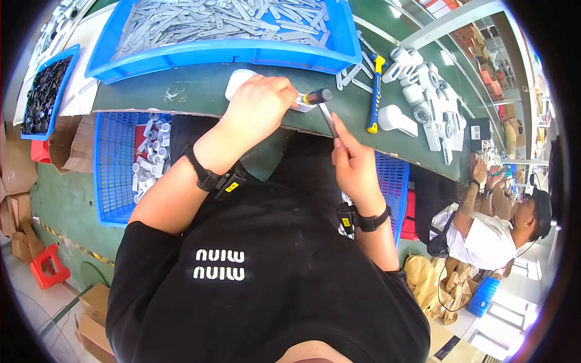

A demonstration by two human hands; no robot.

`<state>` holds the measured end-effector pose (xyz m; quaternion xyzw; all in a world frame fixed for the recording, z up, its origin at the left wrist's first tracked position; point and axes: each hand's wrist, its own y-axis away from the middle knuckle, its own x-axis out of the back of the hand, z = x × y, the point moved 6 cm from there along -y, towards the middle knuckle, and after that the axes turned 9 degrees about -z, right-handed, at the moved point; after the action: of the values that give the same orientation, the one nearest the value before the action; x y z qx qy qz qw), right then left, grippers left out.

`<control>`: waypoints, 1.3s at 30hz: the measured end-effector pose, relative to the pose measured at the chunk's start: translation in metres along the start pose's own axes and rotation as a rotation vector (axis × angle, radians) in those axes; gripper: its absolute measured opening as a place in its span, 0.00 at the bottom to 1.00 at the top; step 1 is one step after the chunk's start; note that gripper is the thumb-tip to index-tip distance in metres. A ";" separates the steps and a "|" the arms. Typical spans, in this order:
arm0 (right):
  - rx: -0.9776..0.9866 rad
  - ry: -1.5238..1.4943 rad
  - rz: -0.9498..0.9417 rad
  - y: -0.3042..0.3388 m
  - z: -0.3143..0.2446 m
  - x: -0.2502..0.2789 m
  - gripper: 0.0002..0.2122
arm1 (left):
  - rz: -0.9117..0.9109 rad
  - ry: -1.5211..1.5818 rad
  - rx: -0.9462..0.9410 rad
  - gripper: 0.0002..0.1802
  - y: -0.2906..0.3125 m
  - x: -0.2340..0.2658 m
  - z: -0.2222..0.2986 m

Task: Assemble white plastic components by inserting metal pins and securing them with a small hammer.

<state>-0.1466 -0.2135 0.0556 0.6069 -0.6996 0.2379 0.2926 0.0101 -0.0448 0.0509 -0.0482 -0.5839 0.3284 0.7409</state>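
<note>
My left hand [261,101] is closed around a white plastic part [241,80] at the front edge of the green bench. Its rounded end shows beyond the knuckles, and its narrow end comes out by the fingertips; the fingers cover the middle. In my right hand [353,162] is a small hammer [327,118], gripped by its handle. The dark hammer head with a yellow band [316,96] is over the part's narrow end, close to my left fingertips; whether they touch, I cannot tell.
A blue tray [242,57] of grey strips stands behind my hands. On the right lie a blue-and-yellow hammer [376,94] and a pile of white parts [433,106]. A blue crate [115,175] sits below the bench. A co-worker [484,233] works at right.
</note>
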 end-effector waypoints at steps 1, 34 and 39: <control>-0.089 -0.055 -0.030 0.002 -0.002 0.004 0.24 | -0.030 -0.012 0.014 0.06 -0.001 0.000 -0.001; 0.196 -0.261 0.083 -0.011 -0.032 0.002 0.28 | 0.177 0.181 0.072 0.08 0.036 0.010 -0.026; 0.354 -0.140 0.219 -0.009 -0.035 0.000 0.28 | 0.285 0.250 0.085 0.08 0.037 0.000 -0.020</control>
<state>-0.1337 -0.1906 0.0806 0.5844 -0.7272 0.3446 0.1044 0.0120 -0.0100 0.0277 -0.1395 -0.4602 0.4459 0.7550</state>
